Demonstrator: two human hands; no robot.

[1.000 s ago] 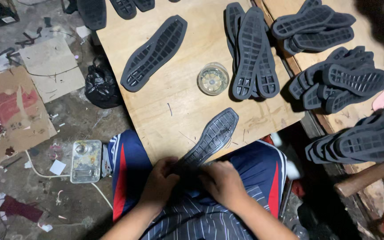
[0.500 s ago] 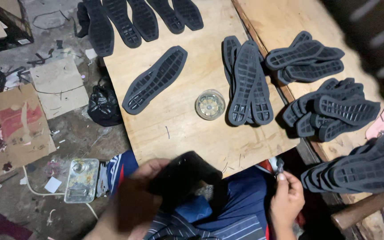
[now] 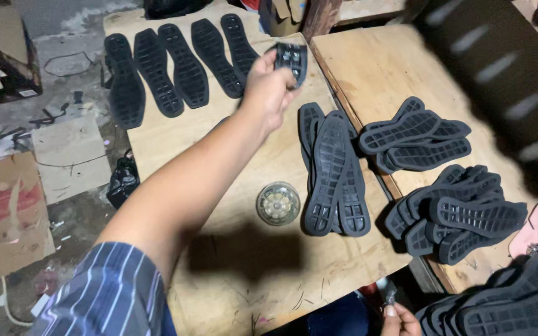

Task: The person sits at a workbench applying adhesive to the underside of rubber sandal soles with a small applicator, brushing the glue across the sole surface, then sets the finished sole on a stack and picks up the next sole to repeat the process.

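**One black sole going up to the far row**

The left hand (image 3: pixel 268 87) is reaching out over the table (image 3: pixel 238 274) and is pinching a black shoe sole (image 3: pixel 291 61) by its end. The sole is hanging in the air at about 12 o'clock from the round clear lid (image 3: pixel 278 203). It is sitting just beside the row of four soles (image 3: pixel 172 68), which is lying flat at about 11 o'clock.

The right hand (image 3: pixel 398 318) is staying low at about 5 o'clock, at the table's near edge. It is closed on a small dark tool (image 3: pixel 386 292); I cannot tell what kind.

A stack of soles (image 3: pixel 334 171) is lying at about 3 o'clock from the lid. More piles (image 3: pixel 456 214) are resting on the next table.

To do this well, I think the sole should be going down flat, bumpy side up like its neighbours, next to the last one in the row and not on top of it
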